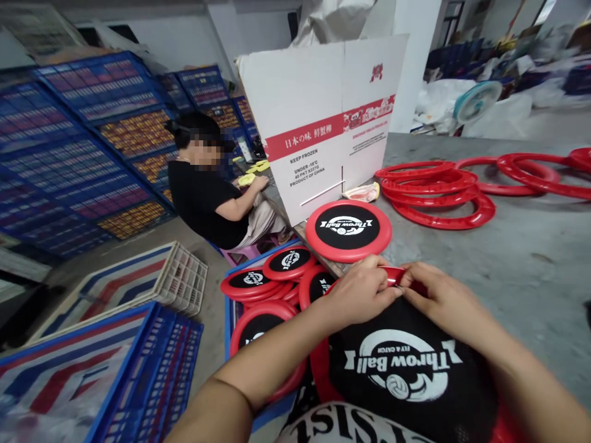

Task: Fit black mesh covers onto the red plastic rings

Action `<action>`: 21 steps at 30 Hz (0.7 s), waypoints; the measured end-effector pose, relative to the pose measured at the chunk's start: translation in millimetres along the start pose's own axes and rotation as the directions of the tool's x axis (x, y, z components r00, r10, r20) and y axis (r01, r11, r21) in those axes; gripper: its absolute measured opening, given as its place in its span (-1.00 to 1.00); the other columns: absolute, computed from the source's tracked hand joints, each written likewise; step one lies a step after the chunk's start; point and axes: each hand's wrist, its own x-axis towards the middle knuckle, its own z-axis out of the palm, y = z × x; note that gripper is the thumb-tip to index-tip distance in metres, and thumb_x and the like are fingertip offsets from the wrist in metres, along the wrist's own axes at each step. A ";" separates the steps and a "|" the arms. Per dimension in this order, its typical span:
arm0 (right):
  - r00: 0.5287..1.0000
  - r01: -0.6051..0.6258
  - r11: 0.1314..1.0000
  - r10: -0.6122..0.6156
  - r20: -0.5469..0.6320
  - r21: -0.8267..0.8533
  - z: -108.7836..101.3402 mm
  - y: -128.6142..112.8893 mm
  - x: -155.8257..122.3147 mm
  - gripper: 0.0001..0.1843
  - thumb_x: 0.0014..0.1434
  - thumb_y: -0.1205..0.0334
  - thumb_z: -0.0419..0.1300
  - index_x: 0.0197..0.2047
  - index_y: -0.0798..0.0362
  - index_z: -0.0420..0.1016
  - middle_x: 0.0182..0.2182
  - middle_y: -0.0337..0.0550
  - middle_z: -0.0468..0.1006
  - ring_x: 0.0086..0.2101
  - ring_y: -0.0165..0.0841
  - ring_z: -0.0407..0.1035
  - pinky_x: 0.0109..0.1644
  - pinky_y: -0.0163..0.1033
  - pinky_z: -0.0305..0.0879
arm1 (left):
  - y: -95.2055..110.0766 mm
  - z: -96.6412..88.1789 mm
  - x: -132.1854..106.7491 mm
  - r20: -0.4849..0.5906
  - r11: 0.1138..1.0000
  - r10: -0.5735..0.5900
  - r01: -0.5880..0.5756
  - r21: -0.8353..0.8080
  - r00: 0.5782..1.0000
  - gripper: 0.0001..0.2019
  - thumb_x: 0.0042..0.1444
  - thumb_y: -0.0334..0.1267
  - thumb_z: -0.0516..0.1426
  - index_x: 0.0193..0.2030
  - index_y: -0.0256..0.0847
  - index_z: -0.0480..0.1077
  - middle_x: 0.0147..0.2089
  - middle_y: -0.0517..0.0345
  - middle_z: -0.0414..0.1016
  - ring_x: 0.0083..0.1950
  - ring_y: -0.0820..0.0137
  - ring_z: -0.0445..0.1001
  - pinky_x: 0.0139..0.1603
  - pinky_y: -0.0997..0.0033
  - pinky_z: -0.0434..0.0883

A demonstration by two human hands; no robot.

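Pinching the edge of a round black-and-red disc (410, 344)

Tall stacks of blue crates (115, 104) fill much of the left side of the room. A grey table (530, 258) spreads across the right side. A big white cardboard box (307, 92) stands at the table's left edge like a little wall. Past it, another person (203, 203) in a black top sits on a pink stool (242, 255), with hands near some yellow pieces (246, 179). Low beside the table, a blue bin (228, 332) holds a pile of finished-looking discs (253, 280).

The round disc is close to the body, by the near edge of the table. It has black cloth with white words, and a red rim (394, 275). I cannot tell if it rests on the lap. One more disc (348, 229) lies at the table's corner, just beside the box. To the right of it, bare red rings (429, 200) overlap in a loose heap.

The left hand (364, 292) and right hand (438, 292) meet at the disc's far edge. Each has thumb and fingers pressed together, pinching cloth and rim, tips nearly touching.

Fitting the cloth around the rim looks like the step in hand. The next move seems to call for firm thumbs and a small slide along the edge, so the cloth stays tight and smooth.
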 end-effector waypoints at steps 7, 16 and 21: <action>1.000 -0.005 1.000 0.005 -0.012 0.000 -1.6 -1.0 1.4 -0.84 0.23 0.13 0.09 -0.34 -0.02 0.41 -0.19 -0.13 0.59 -0.23 -0.24 0.45 -0.20 -0.16 0.30 | -6.6 0.3 -4.1 -0.009 1.000 0.015 -0.015 0.025 1.000 -0.77 0.12 -0.26 0.29 -0.41 -0.20 0.30 0.22 -0.03 0.41 0.19 0.16 0.43 0.22 0.12 0.37; 1.000 0.009 1.000 -0.009 0.017 0.019 -8.9 0.7 -1.6 -0.81 0.20 0.15 0.14 -0.12 -0.03 0.45 -0.16 -0.12 0.60 -0.15 -0.17 0.47 -0.10 -0.09 0.36 | -3.2 0.4 -2.9 -0.022 0.996 -0.027 0.025 -0.090 0.999 -0.77 0.08 -0.37 0.27 -0.44 -0.19 0.26 0.23 0.05 0.46 0.15 0.23 0.49 0.17 0.20 0.37; 0.982 0.183 0.982 -0.185 0.046 0.051 -13.4 -1.8 -2.4 -0.84 0.25 0.20 0.12 -0.11 -0.04 0.44 0.03 -0.07 0.52 0.02 -0.15 0.42 0.11 -0.01 0.36 | 3.4 0.8 -0.6 -0.017 0.998 -0.012 0.011 -0.055 1.000 -0.81 0.14 -0.36 0.21 -0.40 -0.18 0.26 0.20 0.09 0.48 0.13 0.27 0.48 0.14 0.25 0.36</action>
